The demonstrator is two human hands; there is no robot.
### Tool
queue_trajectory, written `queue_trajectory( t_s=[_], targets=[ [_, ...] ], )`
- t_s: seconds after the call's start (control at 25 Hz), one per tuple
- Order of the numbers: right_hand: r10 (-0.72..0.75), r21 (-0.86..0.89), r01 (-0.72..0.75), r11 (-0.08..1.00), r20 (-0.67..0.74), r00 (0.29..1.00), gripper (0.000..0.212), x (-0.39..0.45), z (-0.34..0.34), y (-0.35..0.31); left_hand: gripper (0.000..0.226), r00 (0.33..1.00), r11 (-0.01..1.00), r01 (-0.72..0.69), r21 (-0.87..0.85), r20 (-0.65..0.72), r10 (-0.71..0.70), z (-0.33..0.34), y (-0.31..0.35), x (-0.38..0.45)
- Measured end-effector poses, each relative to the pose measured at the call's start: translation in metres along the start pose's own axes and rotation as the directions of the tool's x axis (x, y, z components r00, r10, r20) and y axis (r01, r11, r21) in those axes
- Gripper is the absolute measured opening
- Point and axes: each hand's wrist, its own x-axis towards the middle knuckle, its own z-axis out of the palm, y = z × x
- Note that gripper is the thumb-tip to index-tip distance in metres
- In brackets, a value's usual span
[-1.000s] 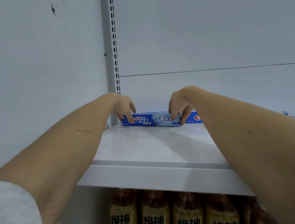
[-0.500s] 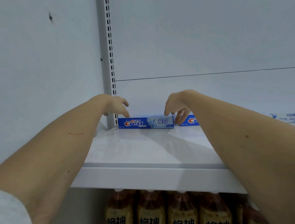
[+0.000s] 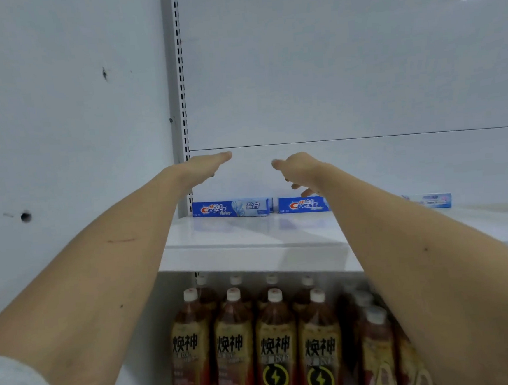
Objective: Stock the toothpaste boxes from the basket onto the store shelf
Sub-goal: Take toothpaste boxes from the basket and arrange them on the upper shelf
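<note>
A blue Crest toothpaste box (image 3: 231, 208) lies lengthwise at the back left of the white shelf (image 3: 250, 241). A second blue Crest box (image 3: 302, 204) lies just right of it, partly hidden by my right forearm. A paler toothpaste box (image 3: 434, 200) lies farther right. My left hand (image 3: 206, 165) hovers above the first box, fingers extended, holding nothing. My right hand (image 3: 298, 170) hovers above the second box, fingers apart and empty. The basket is out of view.
A slotted metal upright (image 3: 177, 107) and a grey side wall (image 3: 58, 116) bound the shelf on the left. Several brown drink bottles (image 3: 255, 338) fill the shelf below. The shelf's back panel (image 3: 359, 77) is bare above the boxes.
Both hands have let go of the left Crest box and lifted away from it. The view has pulled back and down, showing more of the bottles.
</note>
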Motion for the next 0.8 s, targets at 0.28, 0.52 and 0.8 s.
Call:
queue_trajectory(
  t_s=[0.28,0.52,0.8],
  targets=[
    [-0.029,0.415,0.060,0.908,-0.081,0.996,0.059,-0.111,-0.055,0.038,0.071,0.990,0.957,-0.050,-0.286,-0.143,0.009,0.048,0.034,-0.106],
    [-0.192,0.565,0.270,0.779,-0.195,0.962,0.042,-0.190,-0.072,0.063,0.062,0.965,0.877,-0.167,-0.451,-0.256,0.052,0.078,0.045,-0.187],
    [-0.192,0.601,0.142,0.787,0.020,0.981,0.050,-0.258,-0.054,0.096,0.061,0.972,0.813,-0.133,-0.567,-0.234,-0.004,0.123,0.022,-0.260]
  ],
)
